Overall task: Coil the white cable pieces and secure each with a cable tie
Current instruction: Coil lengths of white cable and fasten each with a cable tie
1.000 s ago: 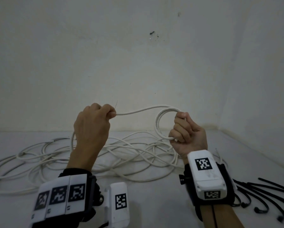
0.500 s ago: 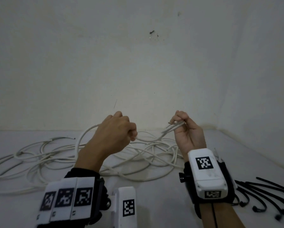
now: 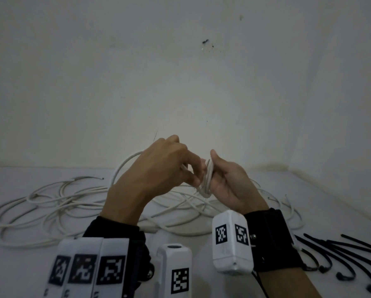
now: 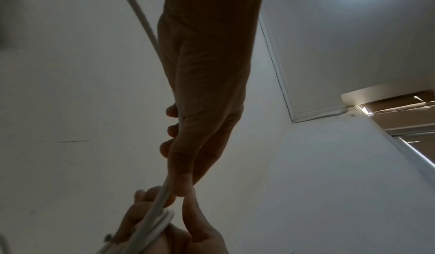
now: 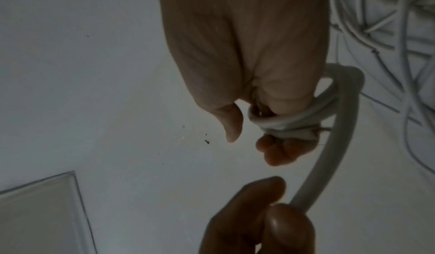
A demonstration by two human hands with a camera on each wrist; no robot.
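Dim, grey, grainy light in all three views. The head view darkens toward its corners, and the wall (image 3: 180, 82) is brightest just above the hands. In the left wrist view a soft glow sits at the upper right and the left hand (image 4: 207, 90) is a dark silhouette. The right wrist view is soft and blurred, and straight edges bend near the frame borders

White cable (image 3: 208, 179) — small tight coil
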